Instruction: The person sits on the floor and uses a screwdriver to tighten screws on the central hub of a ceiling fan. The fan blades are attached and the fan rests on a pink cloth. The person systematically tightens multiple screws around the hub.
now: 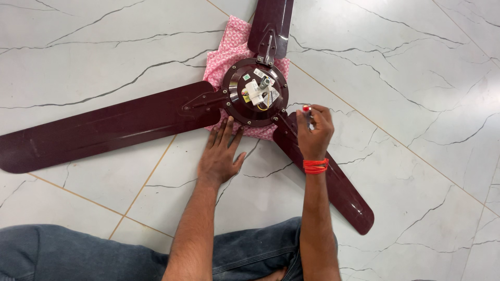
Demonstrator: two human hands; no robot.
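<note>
Sitting on the marble floor [396,78], I have a maroon ceiling fan [254,93] lying in front of me with its wiring side up. Its round motor housing rests on a pink cloth [229,44], and the three blades spread over the tiles: one to the left, one toward the top edge of the floor, one toward the lower right.

My left hand [219,156] lies flat and open on the floor, the fingertips touching the cloth and the rim of the housing, just below it. My right hand [314,130] is closed around a small screwdriver with a red handle [307,110], held upright over the root of the lower right blade [325,171].

I judge the motor heavy and stiff, while the thin blades will bend if lifted by the tips. The glossy paint looks slippery and easy to scratch. The best hold is at the housing or the metal blade brackets, never the white wiring block [256,91] at the centre.
</note>
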